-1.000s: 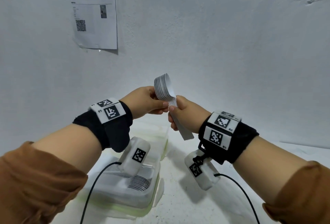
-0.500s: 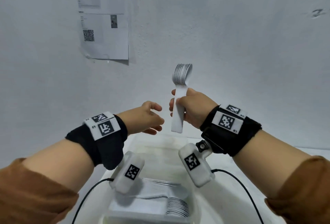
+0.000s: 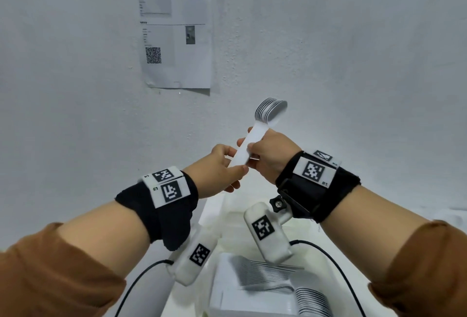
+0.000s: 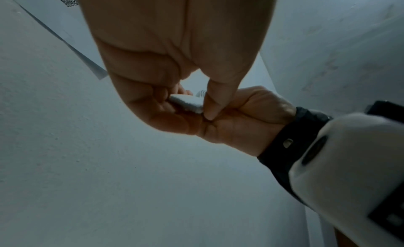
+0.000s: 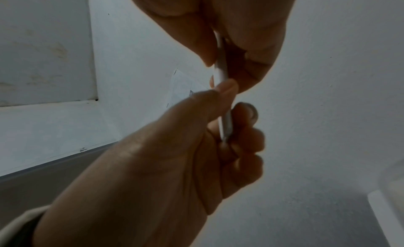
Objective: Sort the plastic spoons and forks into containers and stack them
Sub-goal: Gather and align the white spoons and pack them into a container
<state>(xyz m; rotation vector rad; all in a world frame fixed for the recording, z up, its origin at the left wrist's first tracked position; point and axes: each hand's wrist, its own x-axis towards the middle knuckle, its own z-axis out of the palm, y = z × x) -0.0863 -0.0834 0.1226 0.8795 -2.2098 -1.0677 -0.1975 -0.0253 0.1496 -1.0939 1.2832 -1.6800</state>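
Here, a nested bundle of white plastic spoons held up in mid-air above an open clear container, right hand curled round the handles mid-length, left hand pinching the handle ends, bowls tilted up and away. Best squared at the handle ends before being lowered beside the cutlery already in the container. Behind, a bare white wall with a printed sheet taped up; below, a white table.
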